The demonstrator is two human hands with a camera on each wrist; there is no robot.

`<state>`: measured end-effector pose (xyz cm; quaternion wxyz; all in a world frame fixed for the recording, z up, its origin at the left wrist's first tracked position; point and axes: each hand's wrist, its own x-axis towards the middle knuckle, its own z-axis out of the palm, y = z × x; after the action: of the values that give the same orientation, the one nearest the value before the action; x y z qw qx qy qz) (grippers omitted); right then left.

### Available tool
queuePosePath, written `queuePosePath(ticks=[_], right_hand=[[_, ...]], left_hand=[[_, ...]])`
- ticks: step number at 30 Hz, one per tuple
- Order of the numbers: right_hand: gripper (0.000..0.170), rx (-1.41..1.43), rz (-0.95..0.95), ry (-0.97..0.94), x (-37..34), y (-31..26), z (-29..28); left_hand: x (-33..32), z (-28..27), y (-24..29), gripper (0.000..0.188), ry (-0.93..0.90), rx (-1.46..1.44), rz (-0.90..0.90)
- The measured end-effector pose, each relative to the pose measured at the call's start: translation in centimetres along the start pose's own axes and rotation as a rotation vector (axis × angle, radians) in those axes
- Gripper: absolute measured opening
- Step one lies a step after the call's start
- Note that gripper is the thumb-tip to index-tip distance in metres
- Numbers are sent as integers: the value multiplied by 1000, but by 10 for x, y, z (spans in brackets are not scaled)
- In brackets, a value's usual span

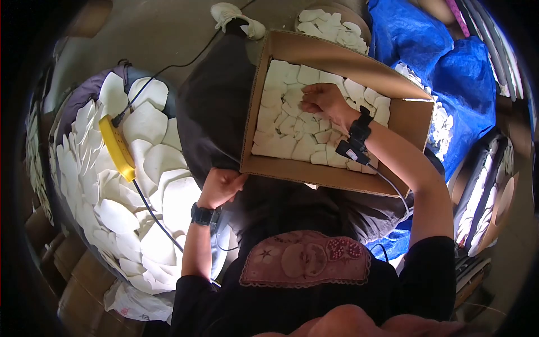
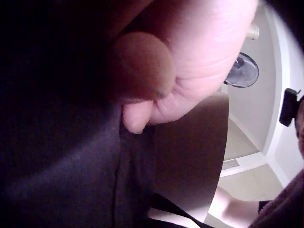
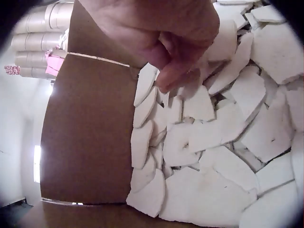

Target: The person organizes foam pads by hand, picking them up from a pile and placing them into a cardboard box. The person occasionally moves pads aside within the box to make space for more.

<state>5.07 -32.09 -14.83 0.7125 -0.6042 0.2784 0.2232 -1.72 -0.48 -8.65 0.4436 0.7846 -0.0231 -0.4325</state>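
Note:
Flat white pieces [image 1: 292, 132] with broken edges lie fitted close together in an open cardboard box [image 1: 331, 178] across the lap. My right hand [image 1: 328, 103] reaches over them, fingers bent down. The right wrist view shows its thumb and fingers [image 3: 164, 80] near one box wall, around a shaded, blurred white piece [image 3: 191, 84]. At the box's near left corner is my left hand [image 1: 222, 188], knuckles up. Its curled fingertips [image 2: 137, 118] show in the left wrist view beside the dark trousers [image 2: 71, 156] and a cardboard side [image 2: 187, 156], with nothing visible in them.
Left of the legs, a large round container is heaped with bigger white slabs [image 1: 157, 163]; a yellow power strip [image 1: 117, 147] and its cable lie on top. Another round container of white pieces [image 1: 331, 28] stands beyond the box. Blue plastic sheeting [image 1: 466, 78] spreads at the right.

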Motion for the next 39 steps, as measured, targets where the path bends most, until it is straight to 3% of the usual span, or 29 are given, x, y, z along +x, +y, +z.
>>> queuePosePath(ticks=[21, 24, 26, 27, 29, 33, 39], right_hand=[[20, 99, 12, 196, 5, 17, 10], [15, -108, -99, 186, 4, 16, 14], [17, -533, -199, 224, 2, 11, 15], [17, -532, -197, 224, 6, 14, 14], [21, -761, -368, 288, 12, 16, 13], [24, -859, -419, 306, -2, 7, 13], [30, -1169, -554, 80, -12, 6, 18]], left_hand=[[-1, 0, 2, 35, 8, -3, 19], [-1, 0, 0, 35, 7, 5, 9], [-2, 0, 1, 34, 12, 40, 21], [-2, 0, 2, 34, 11, 40, 20], [-2, 0, 4, 34, 10, 54, 9], [-3, -1, 5, 34, 8, 52, 8], [-1, -1, 2, 33, 2, 33, 25]])
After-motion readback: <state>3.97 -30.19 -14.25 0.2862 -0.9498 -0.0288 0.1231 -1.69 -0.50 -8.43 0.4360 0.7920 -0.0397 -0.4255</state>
